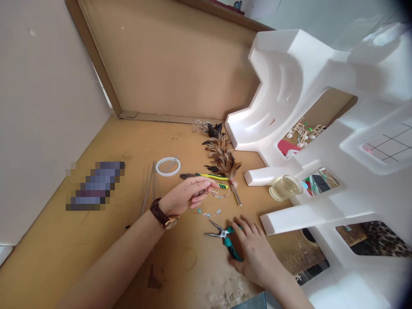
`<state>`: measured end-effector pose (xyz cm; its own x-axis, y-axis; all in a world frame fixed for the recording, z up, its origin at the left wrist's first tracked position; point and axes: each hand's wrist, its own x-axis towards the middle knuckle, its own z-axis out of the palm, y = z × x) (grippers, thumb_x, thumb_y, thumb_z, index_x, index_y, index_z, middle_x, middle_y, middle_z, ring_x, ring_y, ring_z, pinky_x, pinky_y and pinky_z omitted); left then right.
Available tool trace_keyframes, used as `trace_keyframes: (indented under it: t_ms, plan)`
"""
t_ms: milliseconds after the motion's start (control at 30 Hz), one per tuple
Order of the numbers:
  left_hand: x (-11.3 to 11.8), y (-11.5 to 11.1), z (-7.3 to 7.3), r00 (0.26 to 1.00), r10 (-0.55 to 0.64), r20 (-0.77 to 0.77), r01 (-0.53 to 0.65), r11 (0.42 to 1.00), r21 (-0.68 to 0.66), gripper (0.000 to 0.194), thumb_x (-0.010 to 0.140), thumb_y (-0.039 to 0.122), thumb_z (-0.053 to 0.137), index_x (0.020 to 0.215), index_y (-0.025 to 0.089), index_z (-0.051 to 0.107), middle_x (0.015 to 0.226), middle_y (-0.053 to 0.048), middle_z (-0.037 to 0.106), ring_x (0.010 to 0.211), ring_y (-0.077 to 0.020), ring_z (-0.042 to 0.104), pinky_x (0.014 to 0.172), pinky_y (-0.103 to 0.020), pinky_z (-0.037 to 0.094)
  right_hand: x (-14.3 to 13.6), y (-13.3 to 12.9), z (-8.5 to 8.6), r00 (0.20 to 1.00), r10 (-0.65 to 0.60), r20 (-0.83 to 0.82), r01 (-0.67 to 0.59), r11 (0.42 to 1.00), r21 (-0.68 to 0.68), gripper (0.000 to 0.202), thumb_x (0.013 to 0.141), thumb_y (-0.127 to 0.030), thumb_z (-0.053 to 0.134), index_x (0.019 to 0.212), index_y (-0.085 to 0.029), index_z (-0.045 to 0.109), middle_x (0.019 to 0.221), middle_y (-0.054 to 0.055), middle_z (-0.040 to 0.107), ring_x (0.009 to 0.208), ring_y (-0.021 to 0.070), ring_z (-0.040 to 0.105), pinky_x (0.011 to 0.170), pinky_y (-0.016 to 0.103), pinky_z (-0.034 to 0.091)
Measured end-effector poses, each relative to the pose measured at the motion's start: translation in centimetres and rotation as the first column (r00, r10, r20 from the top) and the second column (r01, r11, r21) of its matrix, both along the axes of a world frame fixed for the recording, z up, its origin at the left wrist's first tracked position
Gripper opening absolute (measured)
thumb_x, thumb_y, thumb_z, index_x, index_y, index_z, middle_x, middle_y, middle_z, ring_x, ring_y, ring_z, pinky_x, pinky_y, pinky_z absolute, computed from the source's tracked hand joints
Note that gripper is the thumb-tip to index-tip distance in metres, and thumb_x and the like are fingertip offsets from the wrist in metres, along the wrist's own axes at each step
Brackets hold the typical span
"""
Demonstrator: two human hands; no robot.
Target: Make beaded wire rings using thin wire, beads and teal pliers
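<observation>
My left hand (189, 195), with a watch (165, 214) on its wrist, is closed with its fingertips pinched on a thin beaded wire. Pale blue and clear beads (209, 212) on fine wire curve below and beside those fingers; whether they form one piece I cannot tell. My right hand (254, 253) lies over the teal handles of needle-nose pliers (223, 233), fingers on one handle and thumb by the other. The pliers' jaws are spread and point left. Yellow-and-green handled pliers (214, 176) lie behind my left hand, partly covered by it.
A brown feather duster (220, 150) lies beyond my hands. Left of it are a white tape ring (168, 166) and thin wires (149, 186). A glass of pale liquid (285, 188) stands by a white plastic chair (315, 193) on the right. A cardboard panel (174, 60) closes the back.
</observation>
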<state>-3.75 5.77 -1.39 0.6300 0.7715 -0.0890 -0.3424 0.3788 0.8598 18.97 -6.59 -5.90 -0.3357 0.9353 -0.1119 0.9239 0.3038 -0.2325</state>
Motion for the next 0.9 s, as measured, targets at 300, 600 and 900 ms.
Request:
trace_keyframes:
  t_ms: [300, 600, 900]
  plan:
    - [-1.0, 0.3, 0.3, 0.981, -0.067, 0.181, 0.07, 0.997, -0.012, 0.018, 0.083, 0.021, 0.051, 0.087, 0.011, 0.065, 0.072, 0.002, 0.043, 0.037, 0.0038, 0.023, 0.03, -0.008, 0.019, -0.1, 0.6, 0.3, 0.969, 0.112, 0.221, -0.106, 0.994, -0.039, 0.031, 0.071, -0.02, 0.05, 0.101, -0.016, 0.055, 0.098, 0.013, 0.057, 0.088, 0.0264, 0.051, 0.071, 0.034, 0.037]
    - [-1.3, 0.4, 0.3, 0.969, -0.158, 0.189, 0.17, 0.984, -0.049, 0.017, 0.082, 0.022, 0.052, 0.084, 0.01, 0.064, 0.068, 0.003, 0.044, 0.035, 0.0029, 0.02, 0.029, -0.009, 0.016, 2.5, 2.6, 7.9, 0.948, -0.147, -0.284, 0.047, 0.942, -0.331, 0.017, 0.073, -0.018, 0.046, 0.088, -0.019, 0.052, 0.076, 0.0, 0.055, 0.071, 0.0158, 0.049, 0.063, 0.026, 0.035]
    - [-0.8, -0.2, 0.8, 0.984, -0.167, 0.058, 0.167, 0.986, 0.007, 0.022, 0.083, 0.024, 0.051, 0.087, 0.008, 0.065, 0.069, 0.002, 0.048, 0.036, 0.0024, 0.024, 0.028, -0.012, 0.019, 2.3, 3.9, 10.8, 0.902, -0.206, -0.379, 0.004, 0.883, -0.469, 0.008, 0.073, -0.019, 0.049, 0.078, -0.018, 0.055, 0.07, -0.002, 0.053, 0.064, 0.0127, 0.045, 0.058, 0.024, 0.032]
